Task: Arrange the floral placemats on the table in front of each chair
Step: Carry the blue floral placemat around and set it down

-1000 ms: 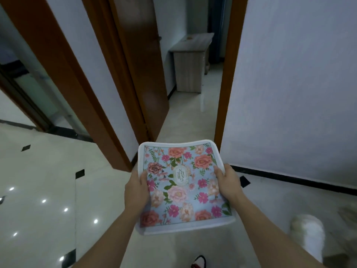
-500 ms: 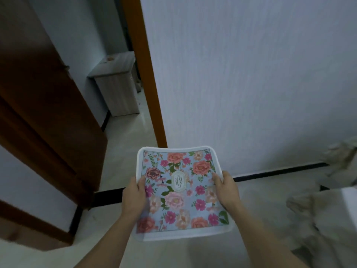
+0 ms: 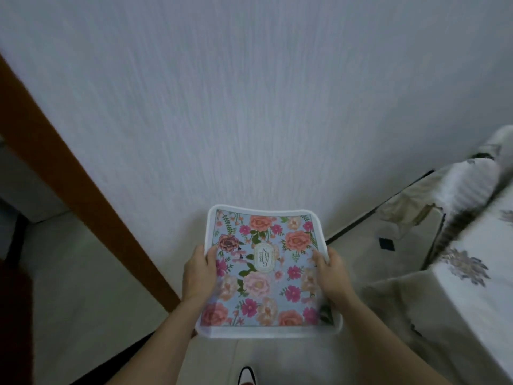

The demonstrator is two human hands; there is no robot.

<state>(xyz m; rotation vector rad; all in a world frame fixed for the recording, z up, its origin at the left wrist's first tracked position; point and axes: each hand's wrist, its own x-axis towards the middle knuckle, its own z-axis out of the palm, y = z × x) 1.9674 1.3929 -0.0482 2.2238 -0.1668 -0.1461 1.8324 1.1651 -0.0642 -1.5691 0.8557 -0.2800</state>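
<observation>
So the floral placemats [image 3: 266, 273] are held out in mid-air, roughly level, well above the floor [image 3: 83, 287] and in front of a plain wall [image 3: 249, 93]. Looks like a squarish stack with rounded corners and a white border; how many are in it can't be told from here. The top face is pale blue, printed with pink, coral and magenta blooms plus green leaves, and a small oval label sits near the middle. The surface looks smooth and slightly glossy, and the far edge is bowed up a bit, so the material seems flexible.

The left hand [image 3: 198, 273] is clamped on the left edge, thumb laid on top of the print, fingers tucked underneath. The right hand [image 3: 330, 273] is closed on the right edge the same way.

The wall is covered in a fine vertical ribbed texture, pale grey-white. A brown wooden door frame [image 3: 69, 176] is seen slanting down the left side. The floor is pale polished tile with a dark skirting line along the wall.

At the right, the table [image 3: 477, 273] is draped in a white cloth with muted embroidered-looking flowers, blurred at its far end. A chair [image 3: 416, 201] in a beige cover is set just beyond it.
</observation>
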